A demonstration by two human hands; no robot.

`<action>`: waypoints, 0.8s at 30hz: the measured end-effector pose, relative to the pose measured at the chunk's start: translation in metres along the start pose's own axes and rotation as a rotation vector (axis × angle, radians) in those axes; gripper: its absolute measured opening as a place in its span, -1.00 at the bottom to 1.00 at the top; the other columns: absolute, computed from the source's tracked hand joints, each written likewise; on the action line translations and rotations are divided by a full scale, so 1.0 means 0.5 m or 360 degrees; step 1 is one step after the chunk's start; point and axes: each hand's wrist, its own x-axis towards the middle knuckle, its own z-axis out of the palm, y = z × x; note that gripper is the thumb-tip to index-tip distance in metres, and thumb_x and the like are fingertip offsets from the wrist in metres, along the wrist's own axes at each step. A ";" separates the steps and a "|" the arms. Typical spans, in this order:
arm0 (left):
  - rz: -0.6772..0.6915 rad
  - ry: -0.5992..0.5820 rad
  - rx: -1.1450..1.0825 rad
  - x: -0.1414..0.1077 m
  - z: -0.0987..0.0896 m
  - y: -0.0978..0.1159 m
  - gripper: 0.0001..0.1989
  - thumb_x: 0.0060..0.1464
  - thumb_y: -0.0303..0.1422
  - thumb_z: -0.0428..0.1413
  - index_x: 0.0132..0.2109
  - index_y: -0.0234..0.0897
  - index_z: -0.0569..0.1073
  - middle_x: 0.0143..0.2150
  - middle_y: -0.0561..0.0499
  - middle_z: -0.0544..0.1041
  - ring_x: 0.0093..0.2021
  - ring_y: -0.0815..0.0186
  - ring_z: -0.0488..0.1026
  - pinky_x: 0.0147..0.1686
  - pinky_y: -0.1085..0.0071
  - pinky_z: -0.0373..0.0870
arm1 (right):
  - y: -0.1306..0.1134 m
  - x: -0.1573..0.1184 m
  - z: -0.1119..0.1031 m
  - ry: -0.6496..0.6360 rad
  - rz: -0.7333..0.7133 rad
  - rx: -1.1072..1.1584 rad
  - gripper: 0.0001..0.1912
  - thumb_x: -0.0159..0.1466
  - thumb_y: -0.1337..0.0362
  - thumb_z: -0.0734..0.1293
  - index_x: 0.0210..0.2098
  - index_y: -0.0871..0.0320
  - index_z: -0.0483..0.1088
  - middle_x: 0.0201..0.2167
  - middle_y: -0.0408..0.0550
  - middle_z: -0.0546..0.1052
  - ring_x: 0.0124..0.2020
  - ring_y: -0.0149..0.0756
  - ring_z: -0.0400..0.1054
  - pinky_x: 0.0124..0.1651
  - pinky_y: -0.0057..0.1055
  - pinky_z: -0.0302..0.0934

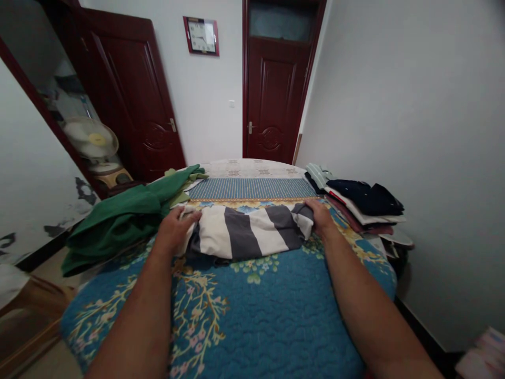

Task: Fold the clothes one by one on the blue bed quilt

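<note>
A garment with wide grey and white stripes [252, 231] stretches between my two hands, low over the blue quilted cover with flowers [276, 310]. Its left end is gripped by my left hand [178, 227], with the fingers closed on the cloth. At the other end, my right hand [319, 215] has its fingers wrapped round a bunched corner. The garment looks partly folded or rolled into a long strip, and its underside is hidden.
On the left lies a heap of green clothes [118, 216]. Folded clothes are stacked [363, 202] at the right edge. Beyond are a blue striped cloth [252, 188], a wall clock [202, 37] and red doors [276, 95]. A wooden chair [35, 300] stands lower left.
</note>
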 end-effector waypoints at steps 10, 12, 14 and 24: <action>0.0016 -0.0937 0.1098 -0.003 0.006 -0.043 -0.90 0.03 -0.38 0.17 -0.34 -0.18 0.61 -0.20 -0.12 0.70 -0.14 0.05 0.63 -0.09 0.32 0.43 | 0.002 0.011 -0.060 -0.0363 0.0325 -0.1542 -0.62 0.21 0.16 0.45 -0.04 0.21 0.65 0.01 0.20 0.67 0.11 0.06 0.52 0.18 -0.19 0.33; 0.0023 -0.0824 0.1242 -0.002 0.004 -0.051 -0.82 0.09 -0.36 0.12 -0.21 -0.20 0.62 -0.07 -0.18 0.70 -0.04 0.02 0.63 -0.04 0.29 0.44 | 0.005 0.003 -0.052 -0.0605 0.0283 -0.1576 -0.74 0.24 0.21 0.42 -0.14 0.18 0.66 -0.07 0.14 0.70 0.02 0.00 0.55 0.10 -0.25 0.35; 0.0056 -0.0578 0.1331 -0.003 0.008 -0.059 -0.69 0.09 -0.26 0.16 -0.03 -0.23 0.59 0.07 -0.25 0.66 0.05 -0.03 0.60 -0.01 0.25 0.44 | 0.007 -0.004 -0.038 -0.0688 0.0192 -0.1548 -0.82 0.26 0.25 0.39 -0.23 0.14 0.65 -0.14 0.06 0.70 -0.05 -0.08 0.54 0.06 -0.29 0.34; 0.0036 -0.0698 0.1300 0.004 0.021 -0.075 -0.68 0.04 -0.29 0.16 -0.06 -0.21 0.64 -0.01 -0.23 0.71 -0.01 -0.07 0.65 -0.10 0.26 0.47 | -0.138 -0.204 0.163 -0.0974 -0.0637 -0.0633 -0.80 0.27 0.14 0.44 -0.22 0.08 0.39 -0.30 -0.16 0.51 -0.26 -0.29 0.36 -0.13 -0.39 0.23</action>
